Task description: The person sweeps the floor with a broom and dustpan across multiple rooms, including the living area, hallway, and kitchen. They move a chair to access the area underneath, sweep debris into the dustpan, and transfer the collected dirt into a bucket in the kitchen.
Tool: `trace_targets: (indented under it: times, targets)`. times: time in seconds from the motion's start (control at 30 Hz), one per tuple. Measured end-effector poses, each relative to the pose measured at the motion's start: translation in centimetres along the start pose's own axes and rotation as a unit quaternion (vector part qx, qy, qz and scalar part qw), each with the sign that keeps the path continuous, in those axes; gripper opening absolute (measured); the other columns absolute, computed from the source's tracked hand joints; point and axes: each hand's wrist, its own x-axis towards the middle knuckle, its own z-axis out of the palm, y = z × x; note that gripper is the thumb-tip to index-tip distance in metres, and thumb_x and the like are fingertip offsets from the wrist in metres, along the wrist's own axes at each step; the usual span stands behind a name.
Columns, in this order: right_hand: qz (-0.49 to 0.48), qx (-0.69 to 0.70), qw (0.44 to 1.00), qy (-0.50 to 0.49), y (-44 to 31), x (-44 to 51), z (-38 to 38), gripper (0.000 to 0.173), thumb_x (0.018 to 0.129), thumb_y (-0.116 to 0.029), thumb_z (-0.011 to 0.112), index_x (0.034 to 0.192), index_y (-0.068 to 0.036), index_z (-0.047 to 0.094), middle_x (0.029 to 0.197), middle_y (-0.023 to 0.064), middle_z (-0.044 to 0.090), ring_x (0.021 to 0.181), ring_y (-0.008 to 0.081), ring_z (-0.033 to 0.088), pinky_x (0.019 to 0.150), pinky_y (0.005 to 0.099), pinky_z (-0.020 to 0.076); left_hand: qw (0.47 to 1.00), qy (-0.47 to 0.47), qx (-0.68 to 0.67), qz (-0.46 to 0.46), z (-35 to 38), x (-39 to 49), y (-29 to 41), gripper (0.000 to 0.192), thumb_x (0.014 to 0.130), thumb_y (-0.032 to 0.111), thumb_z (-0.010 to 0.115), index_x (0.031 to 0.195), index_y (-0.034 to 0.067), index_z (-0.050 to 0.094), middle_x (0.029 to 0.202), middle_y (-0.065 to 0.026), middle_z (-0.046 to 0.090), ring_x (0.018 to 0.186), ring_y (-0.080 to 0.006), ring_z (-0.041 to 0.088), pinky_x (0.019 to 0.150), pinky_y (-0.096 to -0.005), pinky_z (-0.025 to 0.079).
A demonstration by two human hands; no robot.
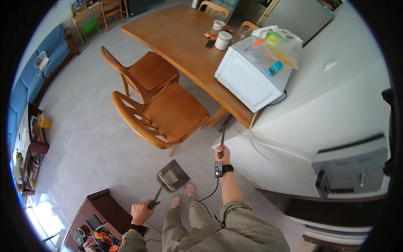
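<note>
My left hand (142, 211) is closed around the handle of a grey long-handled dustpan (181, 173). Its pan is just above or on the floor, left of my pink slippers (176, 201); a light patch shows on the pan. Held out ahead, my right hand (223, 155) grips the dark handle of a broom-like tool (223, 136). The far end of that tool reaches beneath the corner of the wooden dining table (201, 72), close to a table leg and the wall. Its head is partly hidden by the tabletop.
Two wooden chairs (176, 110) stand along the table's left side. A white microwave-like appliance (248, 78) sits at the table's near end, bags on top. A cable (274, 145) hangs along the wall. A dark red cabinet (104, 208) is at lower left, a blue sofa (31, 75) at far left.
</note>
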Motion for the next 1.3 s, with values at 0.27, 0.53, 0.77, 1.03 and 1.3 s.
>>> trace_targets:
  times: [0.27,0.53,0.77,1.03,1.3]
  targets:
    - [-0.098,-0.286,0.951,0.061,-5.1,6.3,-3.2,0.011,0.092,-0.017,0.051,0.086,-0.013,0.043,0.065,-0.0015,0.041,0.047,0.0066,0.039,0.040,0.0204,0.0337,0.999,0.033,-0.017,0.009,-0.7,1.9,-0.9,0.027,0.062,0.025,0.076,0.085,0.014,0.068,0.060,-0.0052,0.061,0.054,-0.0250,0.060,0.050,-0.0350,0.046]
    - [-0.179,-0.578,0.781,0.156,-5.6,6.0,-10.1,0.056,0.091,-0.018,0.054,0.140,-0.022,0.028,0.063,-0.0012,0.042,0.045,0.0072,0.039,0.039,0.0242,0.0330,0.999,0.024,-0.026,0.005,-1.1,3.0,-1.9,0.029,0.060,0.020,0.076,0.085,0.011,0.067,0.060,-0.0052,0.061,0.052,-0.0238,0.059,0.051,-0.0333,0.046]
    - [-0.204,-0.618,0.738,0.178,-8.4,11.4,-12.1,0.054,0.092,-0.017,0.053,0.140,-0.022,0.029,0.060,-0.0016,0.040,0.043,0.0078,0.038,0.038,0.0243,0.0340,1.000,0.001,-0.006,-0.001,-0.9,2.9,-1.6,0.031,0.058,0.018,0.075,0.087,0.010,0.067,0.055,-0.0035,0.057,0.048,-0.0226,0.057,0.050,-0.0320,0.044]
    - [-0.235,-0.657,0.693,0.179,-7.9,15.3,-16.3,0.053,0.093,-0.015,0.050,0.140,-0.021,0.028,0.057,-0.0006,0.040,0.039,0.0098,0.039,0.035,0.0274,0.0368,1.000,-0.012,0.023,-0.010,-1.1,3.7,0.8,0.033,0.056,0.016,0.076,0.088,0.010,0.067,0.059,-0.0041,0.060,0.053,-0.0214,0.059,0.055,-0.0318,0.044]
    - [-0.256,-0.668,0.676,0.176,-5.6,15.0,-21.6,0.052,0.093,-0.015,0.049,0.140,-0.020,0.028,0.054,-0.0003,0.041,0.036,0.0104,0.039,0.033,0.0280,0.0352,0.999,-0.013,0.031,-0.011,-0.9,4.0,0.6,0.034,0.055,0.015,0.076,0.088,0.009,0.067,0.057,-0.0046,0.059,0.052,-0.0230,0.058,0.055,-0.0324,0.043]
